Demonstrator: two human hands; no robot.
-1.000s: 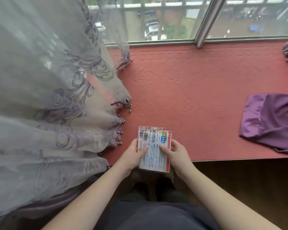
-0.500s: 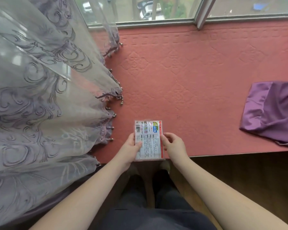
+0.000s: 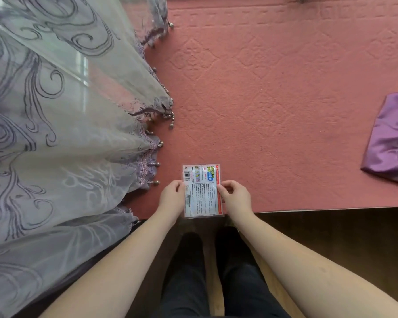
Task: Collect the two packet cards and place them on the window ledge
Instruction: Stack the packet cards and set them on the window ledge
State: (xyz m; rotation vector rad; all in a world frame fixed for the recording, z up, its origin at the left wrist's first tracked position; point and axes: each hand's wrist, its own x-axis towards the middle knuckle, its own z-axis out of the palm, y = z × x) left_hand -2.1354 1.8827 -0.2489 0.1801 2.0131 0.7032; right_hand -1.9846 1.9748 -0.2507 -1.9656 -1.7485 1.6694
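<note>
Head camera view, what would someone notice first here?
Probably the packet cards, pinched at their side edges by the left hand and right hand over the near edge of the pink window ledge. Next, the sheer curtain filling the left, and purple cloth at far right.

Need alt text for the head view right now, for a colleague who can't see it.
Both hands, left hand and right hand, hold the packet cards by their side edges over the near edge of the pink window ledge. A sheer curtain hangs left; purple cloth lies right.
</note>
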